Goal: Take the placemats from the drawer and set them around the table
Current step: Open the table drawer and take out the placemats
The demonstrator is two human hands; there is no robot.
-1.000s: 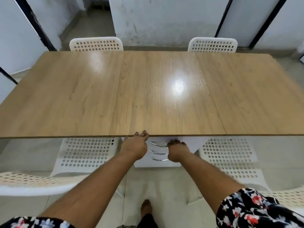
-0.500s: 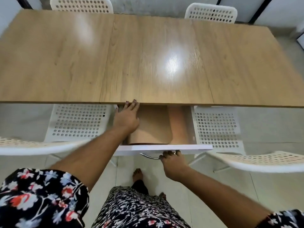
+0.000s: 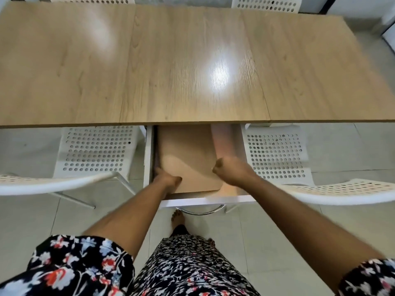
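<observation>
A white drawer point(image 3: 205, 200) with a chrome handle point(image 3: 201, 211) stands pulled out from under the near edge of the wooden table point(image 3: 171, 60). Tan placemats point(image 3: 188, 154) lie flat inside it, their far part hidden under the tabletop. My left hand point(image 3: 165, 178) grips the stack's near left edge, fingers tucked under it. Closed in a fist, my right hand point(image 3: 229, 169) holds the stack's right edge. The stack rests in the drawer, slightly blurred.
White perforated chairs stand to the left point(image 3: 92, 150) and right point(image 3: 277, 152) of the drawer, their backs point(image 3: 53, 184) near my arms. Two more chairs point(image 3: 267, 3) sit at the far side. My foot point(image 3: 178, 218) is on the tiled floor below the handle.
The drawer has come fully out. My right hand left the handle and went into the drawer onto the placemats. My left hand dropped from the table edge to the stack's left edge.
</observation>
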